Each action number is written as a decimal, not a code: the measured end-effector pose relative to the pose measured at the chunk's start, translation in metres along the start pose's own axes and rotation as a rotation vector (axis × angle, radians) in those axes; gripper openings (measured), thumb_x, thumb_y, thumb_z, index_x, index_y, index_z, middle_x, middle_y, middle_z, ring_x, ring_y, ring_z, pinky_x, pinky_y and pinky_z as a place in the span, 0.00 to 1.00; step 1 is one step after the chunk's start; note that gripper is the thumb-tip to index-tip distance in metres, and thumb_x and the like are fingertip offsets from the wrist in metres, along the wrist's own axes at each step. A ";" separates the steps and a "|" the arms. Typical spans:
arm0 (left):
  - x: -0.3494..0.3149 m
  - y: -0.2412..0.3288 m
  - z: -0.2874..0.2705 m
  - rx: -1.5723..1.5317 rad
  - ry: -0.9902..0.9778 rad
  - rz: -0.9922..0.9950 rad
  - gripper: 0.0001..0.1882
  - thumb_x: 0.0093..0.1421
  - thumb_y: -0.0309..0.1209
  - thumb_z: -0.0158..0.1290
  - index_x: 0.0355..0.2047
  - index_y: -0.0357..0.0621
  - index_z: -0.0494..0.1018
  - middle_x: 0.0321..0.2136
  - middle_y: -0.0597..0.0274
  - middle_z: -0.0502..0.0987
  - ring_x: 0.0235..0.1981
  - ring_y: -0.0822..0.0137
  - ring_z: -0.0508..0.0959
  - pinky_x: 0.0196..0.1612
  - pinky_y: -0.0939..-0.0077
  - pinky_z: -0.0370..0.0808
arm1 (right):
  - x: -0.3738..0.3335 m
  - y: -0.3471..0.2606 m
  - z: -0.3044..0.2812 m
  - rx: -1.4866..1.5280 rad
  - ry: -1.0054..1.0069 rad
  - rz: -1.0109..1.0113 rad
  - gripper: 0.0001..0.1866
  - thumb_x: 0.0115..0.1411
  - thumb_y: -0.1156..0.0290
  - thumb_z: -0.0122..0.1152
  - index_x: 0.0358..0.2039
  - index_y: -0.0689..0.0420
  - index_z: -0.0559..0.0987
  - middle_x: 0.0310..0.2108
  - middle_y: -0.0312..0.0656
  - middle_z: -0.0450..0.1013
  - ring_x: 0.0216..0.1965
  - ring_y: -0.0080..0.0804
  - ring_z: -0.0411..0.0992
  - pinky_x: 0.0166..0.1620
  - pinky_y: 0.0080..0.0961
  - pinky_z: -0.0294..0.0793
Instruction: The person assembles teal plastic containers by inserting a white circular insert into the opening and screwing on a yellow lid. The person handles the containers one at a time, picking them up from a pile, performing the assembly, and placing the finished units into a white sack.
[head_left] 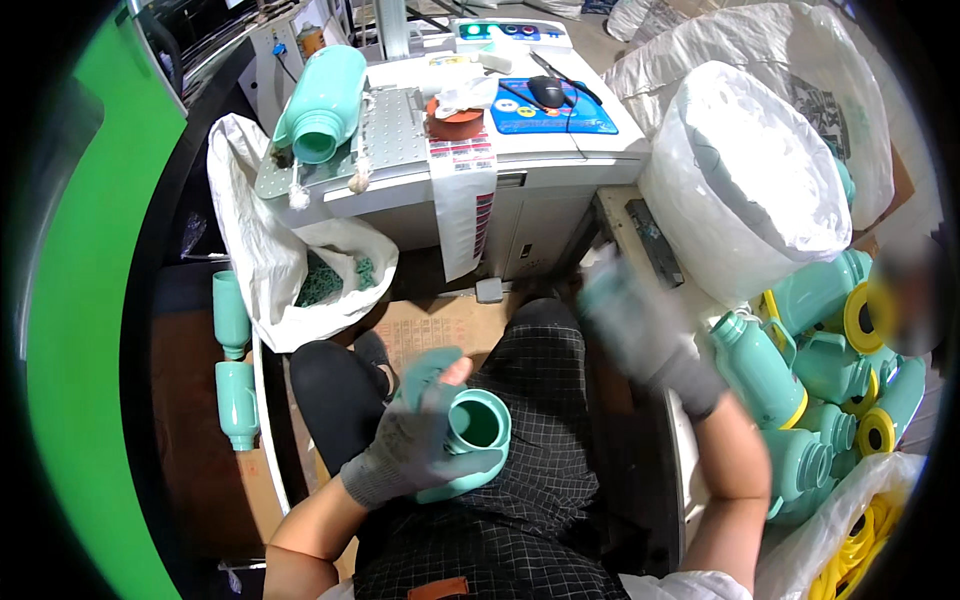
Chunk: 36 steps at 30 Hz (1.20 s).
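A teal plastic thermos casing [480, 415] stands in my lap with its round mouth facing up. My left hand [410, 435], in a grey glove with teal coating, is wrapped round its side. Its handle is mostly hidden. My right hand [635, 315], in the same kind of glove, is raised to the right of my knee, close to a narrow ledge [650, 240]. Motion smears its fingers, so I cannot make out whether it holds anything. Another teal thermos casing [325, 100] lies on a perforated metal plate [395, 125] on the bench ahead.
On the white bench [590, 155] are a tape roll [455, 122], a label strip [465, 200], a mouse [546, 91] and pliers [565, 75]. White sacks [270, 290] flank me. Teal casings with yellow bases [757, 370] pile at right, beside a bag of yellow parts [855, 550].
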<state>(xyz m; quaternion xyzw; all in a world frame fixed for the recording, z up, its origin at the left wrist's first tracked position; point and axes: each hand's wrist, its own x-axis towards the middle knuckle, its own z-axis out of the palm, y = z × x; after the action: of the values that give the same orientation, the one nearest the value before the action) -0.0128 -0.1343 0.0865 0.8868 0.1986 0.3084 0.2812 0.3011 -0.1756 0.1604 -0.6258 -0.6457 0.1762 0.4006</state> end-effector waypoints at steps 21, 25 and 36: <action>-0.006 0.025 -0.055 0.320 -0.122 0.055 0.15 0.50 0.40 0.67 0.34 0.48 0.79 0.38 0.56 0.76 0.42 0.52 0.79 0.59 0.36 0.72 | -0.081 -0.059 0.123 -0.060 -0.360 -0.377 0.22 0.50 0.54 0.74 0.39 0.54 0.80 0.38 0.41 0.71 0.35 0.41 0.70 0.37 0.37 0.69; 0.003 0.031 -0.053 0.532 -0.171 -0.052 0.10 0.53 0.37 0.61 0.34 0.48 0.79 0.35 0.56 0.76 0.36 0.56 0.79 0.61 0.35 0.71 | -0.084 -0.070 0.142 -0.098 -0.165 -0.432 0.21 0.45 0.57 0.73 0.34 0.56 0.78 0.37 0.42 0.72 0.32 0.39 0.70 0.35 0.36 0.69; 0.038 0.020 -0.073 0.374 -0.635 -0.028 0.12 0.51 0.35 0.64 0.34 0.46 0.80 0.38 0.57 0.77 0.42 0.58 0.79 0.43 0.61 0.77 | -0.084 -0.065 0.141 -0.123 -0.124 -0.519 0.18 0.48 0.56 0.75 0.28 0.52 0.75 0.30 0.37 0.71 0.27 0.34 0.68 0.31 0.33 0.65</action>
<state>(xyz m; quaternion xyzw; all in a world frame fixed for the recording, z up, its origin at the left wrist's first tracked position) -0.0290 -0.1023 0.1632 0.9716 0.1662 -0.0279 0.1663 0.1449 -0.2271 0.0960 -0.4506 -0.8171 0.0662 0.3534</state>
